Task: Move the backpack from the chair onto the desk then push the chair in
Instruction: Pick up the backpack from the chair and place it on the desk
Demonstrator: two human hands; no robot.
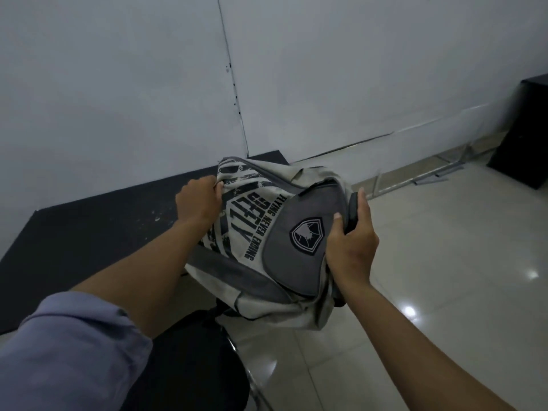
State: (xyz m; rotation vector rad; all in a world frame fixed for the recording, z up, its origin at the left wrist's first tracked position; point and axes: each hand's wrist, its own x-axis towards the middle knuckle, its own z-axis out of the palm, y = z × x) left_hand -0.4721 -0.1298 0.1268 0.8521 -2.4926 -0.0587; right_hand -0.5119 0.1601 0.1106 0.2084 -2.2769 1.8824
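A cream and grey backpack [267, 232] with black lettering and a shield badge hangs in the air between both hands, over the right end of the dark desk [89, 232] and above the chair. My left hand [198, 203] grips its cream fabric at the far left side. My right hand [353, 241] clamps the grey front pocket and a dark strap on the right. The black chair seat [189, 360] with a chrome frame sits below the bag, close to me; part of it is hidden by my left arm.
The desk stands against a white wall [148, 84]. Glossy pale floor tiles [444, 262] spread to the right. A black box-like object [522, 134] stands at the far right by the wall, with metal bars [430, 179] lying on the floor near it.
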